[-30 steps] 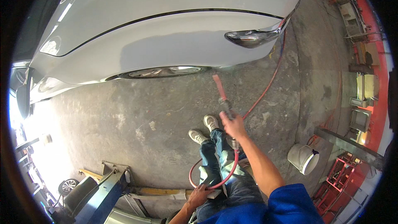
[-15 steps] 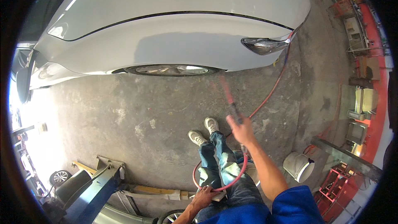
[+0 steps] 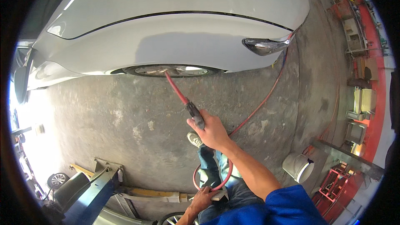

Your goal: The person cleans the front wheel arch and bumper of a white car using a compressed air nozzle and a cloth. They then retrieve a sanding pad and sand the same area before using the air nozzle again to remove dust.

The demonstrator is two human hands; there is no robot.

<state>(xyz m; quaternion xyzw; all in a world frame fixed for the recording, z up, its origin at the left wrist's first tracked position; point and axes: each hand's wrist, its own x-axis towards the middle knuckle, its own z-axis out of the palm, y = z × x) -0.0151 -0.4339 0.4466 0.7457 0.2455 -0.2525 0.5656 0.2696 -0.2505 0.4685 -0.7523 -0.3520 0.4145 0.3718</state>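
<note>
My right hand [image 3: 212, 129] is closed around the dark grip of an air blow gun [image 3: 194, 114]. Its long red nozzle tube [image 3: 175, 87] points toward the front wheel [image 3: 187, 71] of a pale silver car [image 3: 104, 54]; a grey patch [image 3: 175, 48] marks the fender above that wheel. From the grip, a red air hose [image 3: 228, 174] loops down over my legs. Low at my thigh, my left hand [image 3: 202, 198] has its fingers closed at a pale flat block [image 3: 219, 195], with the hose running against the fingertips; its palm side is hidden.
The hose crosses the concrete floor [image 3: 125, 112] toward the car's headlight [image 3: 264, 46]. A white bucket [image 3: 298, 167] stands to my right, near a red rack [image 3: 335, 182]. At lower left are a blue lift post [image 3: 93, 200] and a loose wheel [image 3: 58, 179]. Shelving lines the right wall.
My right hand has swung left with the blow gun, so its tube now crosses the wheel's lower edge. The hose loop has followed leftward. My left hand stays at my thigh.
</note>
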